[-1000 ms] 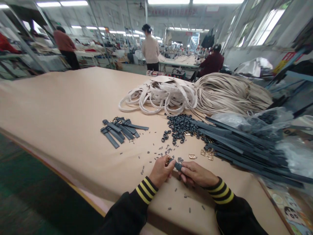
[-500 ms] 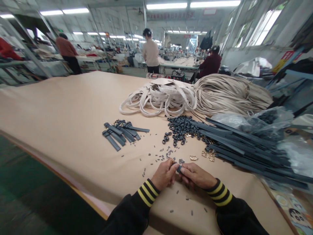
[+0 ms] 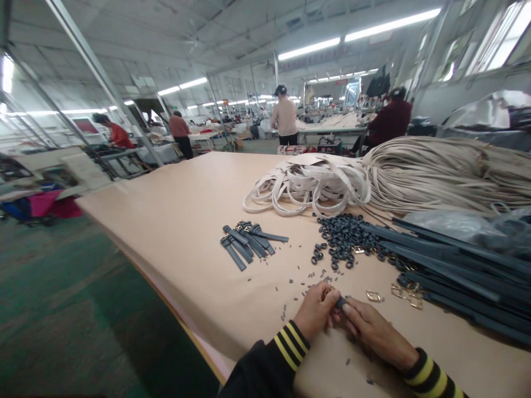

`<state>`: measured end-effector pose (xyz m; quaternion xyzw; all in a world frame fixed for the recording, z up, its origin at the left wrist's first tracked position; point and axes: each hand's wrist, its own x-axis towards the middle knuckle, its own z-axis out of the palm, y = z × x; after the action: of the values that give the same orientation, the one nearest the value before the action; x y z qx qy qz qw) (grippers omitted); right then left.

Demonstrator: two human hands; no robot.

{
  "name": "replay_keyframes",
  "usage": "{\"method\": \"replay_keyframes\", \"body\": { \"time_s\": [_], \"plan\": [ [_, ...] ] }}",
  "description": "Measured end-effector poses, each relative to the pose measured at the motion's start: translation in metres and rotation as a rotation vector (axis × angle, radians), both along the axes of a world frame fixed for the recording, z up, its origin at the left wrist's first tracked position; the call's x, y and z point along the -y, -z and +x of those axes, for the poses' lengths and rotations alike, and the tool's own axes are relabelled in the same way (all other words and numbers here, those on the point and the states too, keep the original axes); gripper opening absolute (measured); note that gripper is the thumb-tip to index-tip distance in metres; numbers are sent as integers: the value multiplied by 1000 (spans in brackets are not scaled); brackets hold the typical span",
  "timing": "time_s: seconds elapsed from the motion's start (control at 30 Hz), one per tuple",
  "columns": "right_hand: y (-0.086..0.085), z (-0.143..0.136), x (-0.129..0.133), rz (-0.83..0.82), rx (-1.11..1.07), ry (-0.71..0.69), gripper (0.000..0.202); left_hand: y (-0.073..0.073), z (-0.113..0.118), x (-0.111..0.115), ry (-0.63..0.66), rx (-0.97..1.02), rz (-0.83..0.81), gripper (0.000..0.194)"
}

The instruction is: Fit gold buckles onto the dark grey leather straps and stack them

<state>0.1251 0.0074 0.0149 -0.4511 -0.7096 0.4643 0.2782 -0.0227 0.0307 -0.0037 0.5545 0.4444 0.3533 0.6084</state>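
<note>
My left hand (image 3: 318, 309) pinches a dark blue strap piece (image 3: 341, 302) near the front of the paper-covered table (image 3: 174, 221); a bit of gold metal shows at its fingertips. From the other side my right hand (image 3: 373, 326) grips the same piece, its fingers pressed together. Small dark bits (image 3: 291, 281) are scattered around both hands. Beyond them is a heap of dark loops (image 3: 346, 235), and gold buckles (image 3: 373, 296) lie to the right. Buckled dark straps (image 3: 249, 243) form a pile further left.
Long dark strips (image 3: 440, 254) cover the right side. Behind lie a tangle of white straps (image 3: 307, 182) and a beige strap bundle (image 3: 427, 171). A plastic bag (image 3: 452, 224) sits at the right. Several people work in the background. The table's left edge borders a green floor (image 3: 83, 293).
The camera view has turned left and tilted up, so the scene sits further right and lower. Both hands stay together on the strap piece; the right forearm reaches further out to the right.
</note>
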Motion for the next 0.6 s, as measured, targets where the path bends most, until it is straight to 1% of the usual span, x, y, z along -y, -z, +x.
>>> {"method": "replay_keyframes", "body": {
  "time_s": [0.1, 0.17, 0.23, 0.33, 0.4, 0.47, 0.53, 0.6],
  "plan": [
    [0, -1, 2, -137, -8, -2, 40, -10, -19, -13, -62, -27, 39, 28],
    [0, 1, 4, -204, -37, -13, 42, -22, -42, -28, -130, -126, 91, 28],
    [0, 3, 6, -242, -71, -10, 43, -38, -72, -50, -218, -275, 155, 27],
    [4, 4, 6, -290, -111, 8, 43, -60, -124, -93, -341, -420, 210, 25],
    [6, 4, 5, -302, -126, 12, 41, -71, -159, -122, -433, -531, 224, 23],
    [9, 4, 3, -303, -144, 13, 40, -79, -189, -146, -520, -671, 223, 23],
    [11, 4, 1, -304, -165, 24, 39, -84, -212, -161, -591, -818, 225, 22],
    [11, 3, 1, -307, -180, 37, 37, -89, -226, -167, -647, -951, 241, 21]
  ]
}}
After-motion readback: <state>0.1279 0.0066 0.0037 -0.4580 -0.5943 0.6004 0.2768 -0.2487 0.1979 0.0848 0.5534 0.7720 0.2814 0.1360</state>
